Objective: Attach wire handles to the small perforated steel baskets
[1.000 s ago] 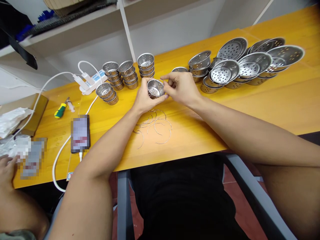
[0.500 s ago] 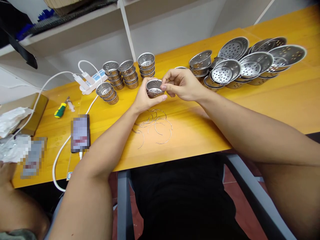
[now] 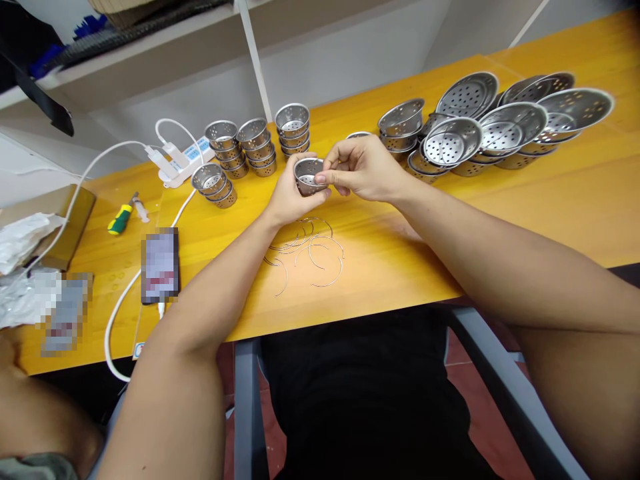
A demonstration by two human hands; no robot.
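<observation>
Wrapped around a small perforated steel cup (image 3: 306,172), my left hand (image 3: 289,195) keeps it a little above the table, mouth tilted towards me. My right hand (image 3: 364,169) is closed in a pinch at the cup's right rim. Whatever lies between its thumb and finger is too small or hidden to make out. Below the cup, several thin curved metal wires (image 3: 325,265) lie loose on the table. Stacks of similar perforated cups (image 3: 255,143) stand behind my left hand.
Larger perforated steel bowls (image 3: 515,130) are piled at the right. To the left are a power strip (image 3: 186,164) with white cables, a green-and-yellow screwdriver (image 3: 120,219) and a phone (image 3: 160,265). Another person's arm (image 3: 45,413) rests at the lower left edge.
My right hand's pinching fingertips have shifted slightly left, over the cup's rim. The cup remains in my left hand. The other person's hand at the left has drawn back towards the edge.
</observation>
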